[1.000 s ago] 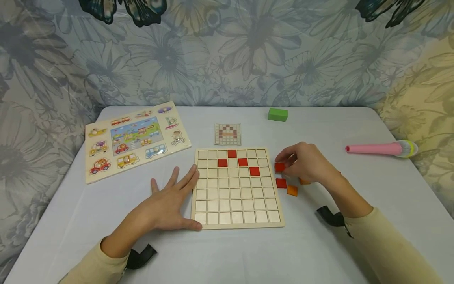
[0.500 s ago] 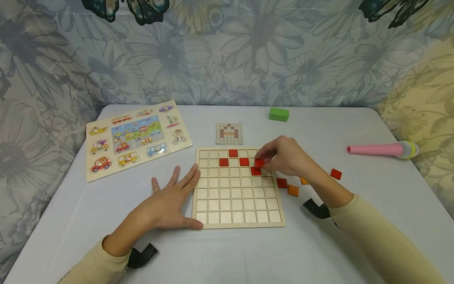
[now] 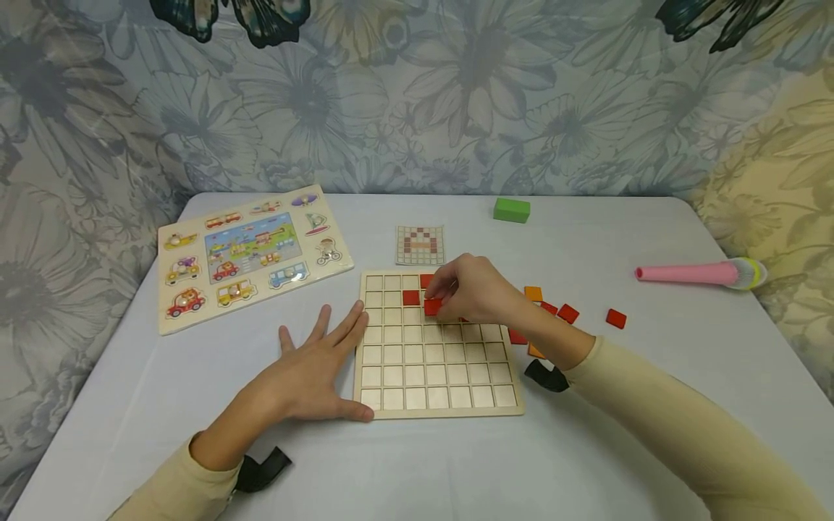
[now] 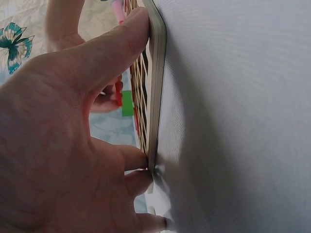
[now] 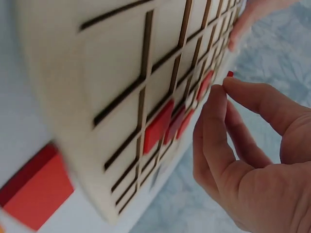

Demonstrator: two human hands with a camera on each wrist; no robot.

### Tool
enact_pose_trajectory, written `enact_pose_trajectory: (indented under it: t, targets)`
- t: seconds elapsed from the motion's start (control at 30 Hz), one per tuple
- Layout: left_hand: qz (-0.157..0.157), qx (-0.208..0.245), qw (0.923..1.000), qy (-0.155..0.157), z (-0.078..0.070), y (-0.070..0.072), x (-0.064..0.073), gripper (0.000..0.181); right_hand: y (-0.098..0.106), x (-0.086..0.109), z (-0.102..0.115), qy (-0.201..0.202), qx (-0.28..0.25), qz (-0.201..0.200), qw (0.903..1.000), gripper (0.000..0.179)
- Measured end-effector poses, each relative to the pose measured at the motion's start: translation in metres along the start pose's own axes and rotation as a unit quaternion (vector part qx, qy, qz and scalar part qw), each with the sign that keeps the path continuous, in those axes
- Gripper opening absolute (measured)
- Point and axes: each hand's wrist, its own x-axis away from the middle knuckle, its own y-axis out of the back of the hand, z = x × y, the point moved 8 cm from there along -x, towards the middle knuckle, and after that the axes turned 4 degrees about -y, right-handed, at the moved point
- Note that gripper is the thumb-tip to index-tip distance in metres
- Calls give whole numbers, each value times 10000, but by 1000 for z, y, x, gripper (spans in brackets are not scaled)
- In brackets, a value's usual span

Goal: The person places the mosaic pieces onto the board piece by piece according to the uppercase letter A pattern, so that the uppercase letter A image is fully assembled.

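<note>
A wooden grid board [image 3: 423, 398] lies flat on the white table. My left hand [image 3: 302, 380] is spread along its left side, with thumb and fingertips at the edge; the left wrist view shows the thumb on the rim [image 4: 158, 73]. My right hand [image 3: 478, 293] pinches a red square tile [image 3: 432, 307] by its edge over the board's upper rows. Only a corner of that held tile [image 5: 230, 74] shows in the right wrist view. Red tiles sit in the grid, one in the second row [image 3: 410, 297]; others are partly hidden by my right hand.
Loose red tiles [image 3: 616, 318] and orange tiles [image 3: 533, 294] lie right of the board, some behind my forearm. A small pattern card [image 3: 420, 246] lies beyond it. Farther out are a green block [image 3: 511, 210], a pink toy microphone [image 3: 691, 273] and a vehicle puzzle board [image 3: 313, 273].
My right hand has carried the red tile leftward from beside the board to over its upper middle. More loose tiles show behind the forearm. My left hand has stayed in place.
</note>
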Motion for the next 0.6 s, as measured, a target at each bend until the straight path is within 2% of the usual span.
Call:
enact_pose_trajectory:
  t: [0.27,0.6]
  targets:
    - [40,-13,10000,48,1,-1,1,135,-21,-15,16,89,12,157,9998,24]
    - [80,5,9999,66,2,-1,0,136,-34,-26,27,54,-18,224,9997,25]
